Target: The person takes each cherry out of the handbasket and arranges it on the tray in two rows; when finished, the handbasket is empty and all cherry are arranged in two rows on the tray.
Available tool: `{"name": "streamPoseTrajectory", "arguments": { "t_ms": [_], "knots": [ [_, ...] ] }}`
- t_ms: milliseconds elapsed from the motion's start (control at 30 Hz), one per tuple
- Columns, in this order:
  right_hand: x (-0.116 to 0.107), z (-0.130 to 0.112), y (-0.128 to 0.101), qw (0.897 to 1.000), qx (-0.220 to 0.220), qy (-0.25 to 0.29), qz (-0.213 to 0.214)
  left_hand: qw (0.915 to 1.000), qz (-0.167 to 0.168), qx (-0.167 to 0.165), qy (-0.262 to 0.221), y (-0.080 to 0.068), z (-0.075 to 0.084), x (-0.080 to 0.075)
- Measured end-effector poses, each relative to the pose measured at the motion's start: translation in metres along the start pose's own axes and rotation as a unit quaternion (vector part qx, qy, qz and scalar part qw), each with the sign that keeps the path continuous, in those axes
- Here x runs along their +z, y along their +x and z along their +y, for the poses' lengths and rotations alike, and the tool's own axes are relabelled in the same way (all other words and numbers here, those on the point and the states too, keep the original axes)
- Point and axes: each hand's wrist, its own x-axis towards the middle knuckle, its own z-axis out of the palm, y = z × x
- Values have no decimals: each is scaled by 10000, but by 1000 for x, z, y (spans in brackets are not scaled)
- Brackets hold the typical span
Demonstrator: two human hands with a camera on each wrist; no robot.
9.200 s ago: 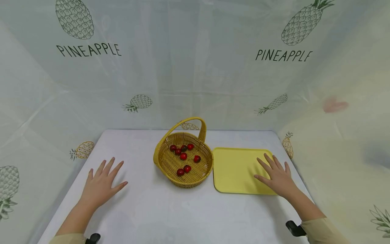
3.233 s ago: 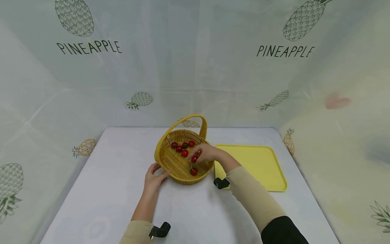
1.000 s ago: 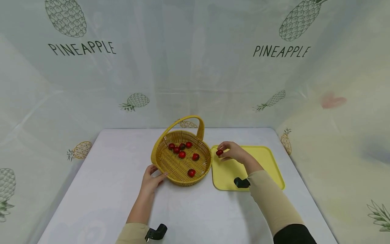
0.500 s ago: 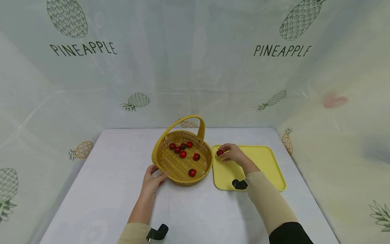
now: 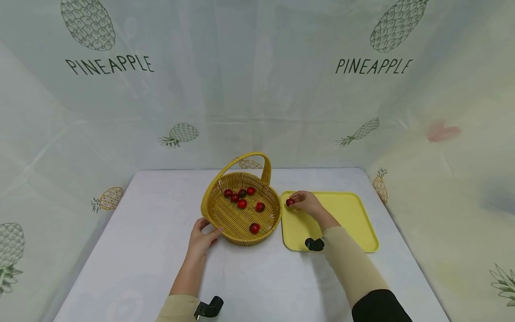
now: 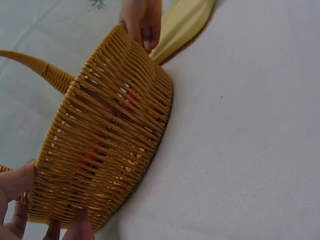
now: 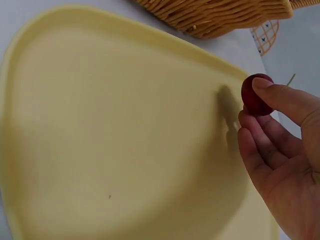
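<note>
A yellow wicker basket (image 5: 225, 219) with a hoop handle stands mid-table and holds several red cherries (image 5: 242, 204). My left hand (image 5: 203, 237) grips its near-left rim, with my fingertips (image 6: 15, 185) on the woven wall (image 6: 110, 145). To its right lies a yellow tray (image 5: 346, 219). My right hand (image 5: 306, 202) pinches one red cherry (image 5: 289, 202) low over the tray's far-left corner. In the right wrist view the cherry (image 7: 256, 96) sits between my fingertips (image 7: 280, 97), just above the tray (image 7: 115, 140).
The white table (image 5: 257, 277) is walled on three sides by a pale curtain printed with pineapples (image 5: 374, 67). The basket's handle (image 5: 257, 161) arches over its far side. Bare table lies in front and to the left.
My right hand has carried the cherry from the basket to the tray's far-left corner and lowered it slightly over the last second. The left hand has stayed on the basket's rim.
</note>
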Motion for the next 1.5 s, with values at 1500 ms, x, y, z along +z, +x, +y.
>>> {"name": "streamPoseTrajectory", "arguments": {
  "t_ms": [1500],
  "knots": [
    [4,2,7,9965,183,-767,276,9999,120,92,-62,1,-4,1]
  ]
}}
